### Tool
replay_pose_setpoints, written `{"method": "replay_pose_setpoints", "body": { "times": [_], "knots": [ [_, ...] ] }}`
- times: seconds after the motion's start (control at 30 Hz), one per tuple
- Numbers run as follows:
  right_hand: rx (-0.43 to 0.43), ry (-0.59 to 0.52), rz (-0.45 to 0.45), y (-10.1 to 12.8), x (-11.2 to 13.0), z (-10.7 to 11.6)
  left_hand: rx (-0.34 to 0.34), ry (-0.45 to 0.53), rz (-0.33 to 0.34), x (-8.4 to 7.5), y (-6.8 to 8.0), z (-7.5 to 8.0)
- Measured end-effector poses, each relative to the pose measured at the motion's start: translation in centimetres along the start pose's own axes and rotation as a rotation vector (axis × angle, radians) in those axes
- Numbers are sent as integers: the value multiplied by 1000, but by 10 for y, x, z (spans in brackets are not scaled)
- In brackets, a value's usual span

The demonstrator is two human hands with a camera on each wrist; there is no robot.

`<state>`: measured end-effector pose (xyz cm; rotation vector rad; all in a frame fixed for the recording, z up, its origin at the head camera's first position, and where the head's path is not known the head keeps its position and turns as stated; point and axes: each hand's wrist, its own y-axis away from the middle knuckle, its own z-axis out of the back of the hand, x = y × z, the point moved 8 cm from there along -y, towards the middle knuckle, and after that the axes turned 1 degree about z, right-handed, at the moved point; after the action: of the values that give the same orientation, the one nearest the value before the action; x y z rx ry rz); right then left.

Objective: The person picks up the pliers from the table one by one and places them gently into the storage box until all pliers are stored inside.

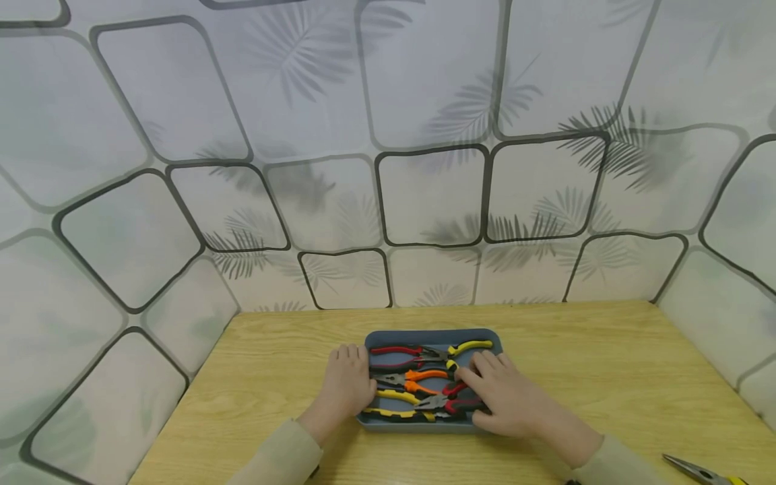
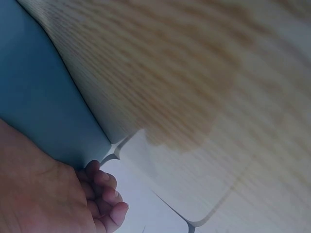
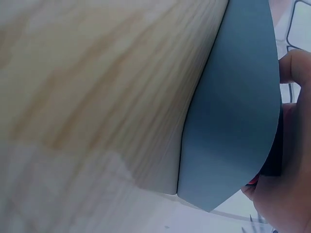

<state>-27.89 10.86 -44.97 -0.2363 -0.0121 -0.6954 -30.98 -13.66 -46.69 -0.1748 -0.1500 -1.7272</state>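
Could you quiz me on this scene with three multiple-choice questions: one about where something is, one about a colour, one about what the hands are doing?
1. Where does the tray of pliers sit?
A. On the wooden table
B. On the floor
C. On a shelf on the wall

2. What colour is the tray?
A. White
B. Grey-blue
C. Bright green

3. What are the hands doing?
A. Both hang idle off the table
B. The left hand is at the tray's left edge, the right hand lies over its right side
C. Both hold one tool in the air

Answers: 1 A, the head view shows it on the table top. 2 B, all views show grey-blue. 3 B, one hand shows at each end.
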Motion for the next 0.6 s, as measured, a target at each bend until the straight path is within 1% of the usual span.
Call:
{"method": "replay_pose_setpoints", "body": {
  "times": [0.13,0.33,0.5,0.6],
  "knots": [
    [3,-20,-6,-1,1,0,-4,5,-4,-1,-1,-1],
    [11,-3,9,-2,3,1,3,2,-11,-1,0,-3],
    [-36,-7,23,-7,5,9,-16,-5,-8,-1,0,0],
    [-42,-15,14,-9,6,12,-17,-3,-5,0,0,1]
  ]
}}
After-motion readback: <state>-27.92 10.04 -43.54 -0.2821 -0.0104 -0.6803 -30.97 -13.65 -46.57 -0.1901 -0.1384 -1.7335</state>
